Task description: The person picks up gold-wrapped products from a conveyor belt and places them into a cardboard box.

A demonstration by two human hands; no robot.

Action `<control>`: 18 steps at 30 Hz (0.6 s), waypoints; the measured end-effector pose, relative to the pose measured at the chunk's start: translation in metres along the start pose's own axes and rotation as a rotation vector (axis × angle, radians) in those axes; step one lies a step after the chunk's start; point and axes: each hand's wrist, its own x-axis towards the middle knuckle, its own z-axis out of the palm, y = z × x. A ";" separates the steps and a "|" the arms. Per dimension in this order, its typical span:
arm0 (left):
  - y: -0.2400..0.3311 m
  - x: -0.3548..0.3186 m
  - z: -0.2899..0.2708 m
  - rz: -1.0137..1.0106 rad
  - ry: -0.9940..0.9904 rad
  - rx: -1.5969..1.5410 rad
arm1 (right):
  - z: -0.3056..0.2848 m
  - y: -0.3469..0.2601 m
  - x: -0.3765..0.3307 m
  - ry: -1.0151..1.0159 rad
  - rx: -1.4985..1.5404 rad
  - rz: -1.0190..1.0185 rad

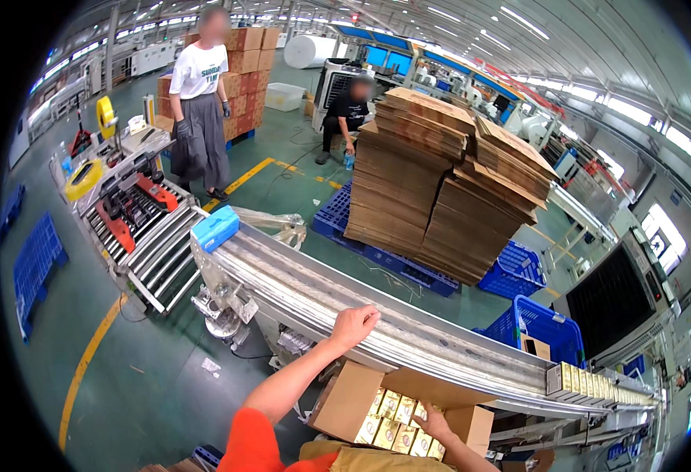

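Observation:
My left hand [355, 326] hangs over the near side of the long metal conveyor [432, 341], its fingers curled in a loose fist with nothing visible in them. Below it stands an open cardboard carton [344, 403] with its flaps folded out. Small gold-and-white boxes [386, 433] fill the carton in rows. Reaching in from the lower right, my right hand [434, 425] rests its outstretched fingers on the boxes at the right side of the carton. A row of the same small boxes [577, 383] stands on the conveyor at the far right.
Beyond the conveyor, flattened cardboard stacks [408, 181] rise from a blue pallet [408, 270]. Blue crates [554, 322] sit at the right. A blue pack [215, 228] lies at the conveyor's left end, near a roller table [160, 263]. One person stands at the far left; another crouches behind the stacks.

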 end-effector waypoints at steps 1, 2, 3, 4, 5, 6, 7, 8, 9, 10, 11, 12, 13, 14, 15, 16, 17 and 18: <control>0.001 0.005 0.001 -0.008 -0.005 -0.008 | -0.007 0.003 -0.001 0.055 0.041 -0.041; 0.000 0.009 0.000 -0.001 0.008 -0.014 | -0.021 -0.012 -0.005 0.045 0.050 0.018; -0.002 0.012 0.001 0.002 0.020 -0.026 | -0.025 -0.011 -0.004 0.060 0.041 0.016; -0.003 0.016 0.001 0.004 0.034 -0.038 | -0.027 -0.009 -0.004 0.076 0.030 0.015; -0.004 0.022 0.000 -0.027 0.003 -0.055 | -0.030 -0.008 -0.006 0.131 0.033 -0.001; -0.006 0.028 0.000 -0.002 0.033 -0.076 | -0.037 -0.014 -0.008 0.159 0.047 -0.029; -0.008 0.031 0.002 -0.029 0.035 -0.079 | -0.040 -0.014 -0.010 0.172 0.068 -0.028; -0.010 0.037 0.002 -0.043 0.039 -0.079 | -0.043 -0.016 -0.009 0.197 0.092 -0.030; -0.012 0.040 0.003 -0.046 0.047 -0.071 | -0.048 -0.019 -0.010 0.189 0.091 -0.023; -0.014 0.042 0.002 -0.049 0.055 -0.063 | -0.049 -0.019 -0.009 0.219 0.082 -0.035; -0.017 0.043 0.000 -0.050 0.064 -0.049 | -0.052 -0.025 -0.009 0.224 0.114 -0.042; -0.022 0.044 -0.001 -0.051 0.078 -0.040 | -0.058 -0.032 -0.010 0.231 0.146 -0.050; -0.027 0.044 -0.001 -0.053 0.093 -0.031 | -0.059 -0.035 -0.009 0.278 0.156 -0.075; -0.025 0.046 -0.001 -0.052 0.103 -0.028 | -0.060 -0.036 -0.010 0.267 0.171 -0.056; -0.021 0.046 -0.003 -0.085 0.100 -0.017 | -0.060 -0.037 -0.010 0.256 0.186 -0.039; -0.018 0.046 -0.004 -0.111 0.101 -0.041 | -0.059 -0.037 -0.011 0.244 0.202 -0.024; -0.017 0.045 -0.006 -0.135 0.107 -0.066 | -0.059 -0.038 -0.010 0.264 0.207 -0.043; -0.017 0.045 -0.007 -0.159 0.114 -0.091 | -0.054 -0.036 -0.010 0.273 0.203 -0.060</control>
